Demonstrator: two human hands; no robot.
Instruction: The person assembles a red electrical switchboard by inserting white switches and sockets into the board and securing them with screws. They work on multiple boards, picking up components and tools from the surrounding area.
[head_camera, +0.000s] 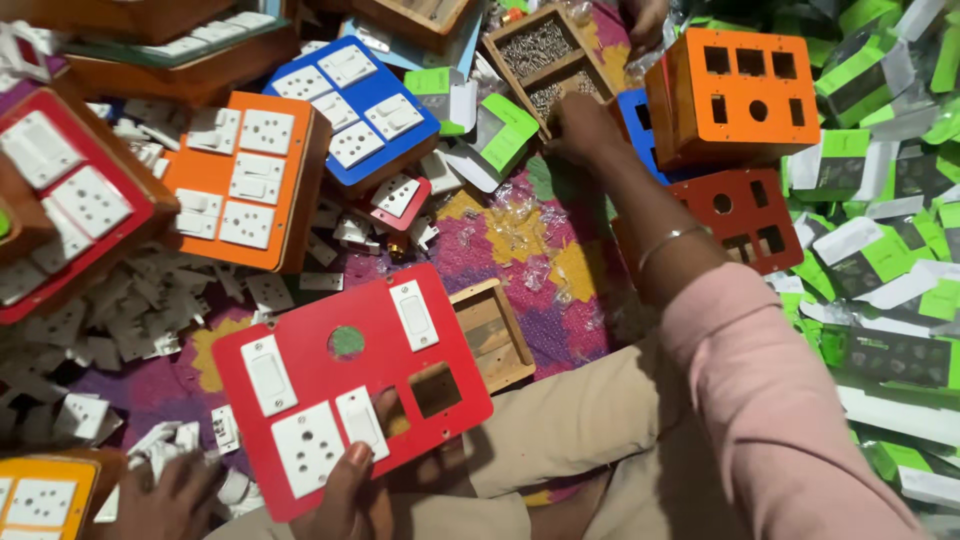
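The left hand (345, 490) clamps the near edge of the red switch plate (350, 385), thumb on top (three white switches and one socket fitted, two cutouts open). Beyond the plate, the right hand (580, 130) reaches into a wooden tray of screws (545, 60); its grip can't be made out. Right of the plate lie green-and-white packages (880, 250).

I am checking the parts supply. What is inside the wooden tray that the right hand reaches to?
The wooden tray has two compartments filled with small grey metal pieces, probably screws. The right hand covers the near corner, so what lies there is hidden.
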